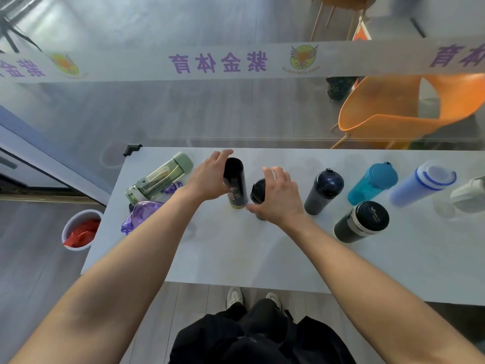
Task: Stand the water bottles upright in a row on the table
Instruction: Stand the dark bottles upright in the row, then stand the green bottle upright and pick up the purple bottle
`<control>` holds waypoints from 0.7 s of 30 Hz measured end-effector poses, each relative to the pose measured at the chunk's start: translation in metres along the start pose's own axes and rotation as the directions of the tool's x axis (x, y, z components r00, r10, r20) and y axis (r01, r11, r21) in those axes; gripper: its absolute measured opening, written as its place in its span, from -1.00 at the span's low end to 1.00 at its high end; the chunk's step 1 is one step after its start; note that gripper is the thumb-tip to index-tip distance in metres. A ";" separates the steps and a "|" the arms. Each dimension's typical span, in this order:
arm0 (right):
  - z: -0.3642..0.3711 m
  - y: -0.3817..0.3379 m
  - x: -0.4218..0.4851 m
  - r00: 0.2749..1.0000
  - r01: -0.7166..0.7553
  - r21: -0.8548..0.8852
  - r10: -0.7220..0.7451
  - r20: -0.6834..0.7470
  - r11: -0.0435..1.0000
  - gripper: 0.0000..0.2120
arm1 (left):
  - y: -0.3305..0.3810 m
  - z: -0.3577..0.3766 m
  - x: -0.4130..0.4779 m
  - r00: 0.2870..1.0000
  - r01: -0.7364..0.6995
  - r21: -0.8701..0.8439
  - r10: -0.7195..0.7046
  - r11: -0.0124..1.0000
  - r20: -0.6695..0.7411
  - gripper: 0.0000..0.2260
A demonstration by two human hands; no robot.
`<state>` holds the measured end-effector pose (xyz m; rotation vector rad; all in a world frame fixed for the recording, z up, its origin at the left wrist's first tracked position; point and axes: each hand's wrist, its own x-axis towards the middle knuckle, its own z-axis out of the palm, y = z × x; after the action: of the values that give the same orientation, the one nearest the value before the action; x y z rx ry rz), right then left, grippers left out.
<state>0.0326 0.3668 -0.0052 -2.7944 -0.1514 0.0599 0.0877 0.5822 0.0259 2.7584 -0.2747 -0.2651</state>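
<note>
Two bottles lie on their sides at the left end of the table [236, 258], so by my reading the job is well past half done but not finished: a clear green bottle [160, 177] with a pale green cap, and just below it a purple bottle [143, 215] at the table's left edge. Going right, the left hand [210, 177] is spread, its palm and fingers against the left side of a tall black bottle [235, 183] that stands upright. Beside that, the right hand [279, 195] is curved loosely around a short black bottle [258, 191], partly hidden behind the fingers; I cannot tell whether it grips or merely touches. Further right stand a dark navy bottle [324, 191], a teal bottle [372, 183] and a pale blue bottle [422, 183], all upright in one line with the two black ones. A dark flask with a silver band [360, 223] stands upright too, but nearer the person, out of line. At the far right edge a whitish object [469, 193] is cut off; what it is I cannot say. Counted: six upright, two lying, eight bottles certain. What seems left is raising the two on the left and perhaps bringing the flask into the row.
</note>
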 end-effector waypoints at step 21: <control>0.118 -0.213 0.005 0.871 0.287 0.166 -0.329 0.365 0.944 -0.28 | -0.279 -0.037 -0.091 0.918 0.395 0.120 -0.398 0.911 -0.002 -0.51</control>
<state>0.0098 0.6058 -0.0441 -2.5814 -0.6699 0.5299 0.0521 0.8705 -0.0278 2.9093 0.2825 -0.3928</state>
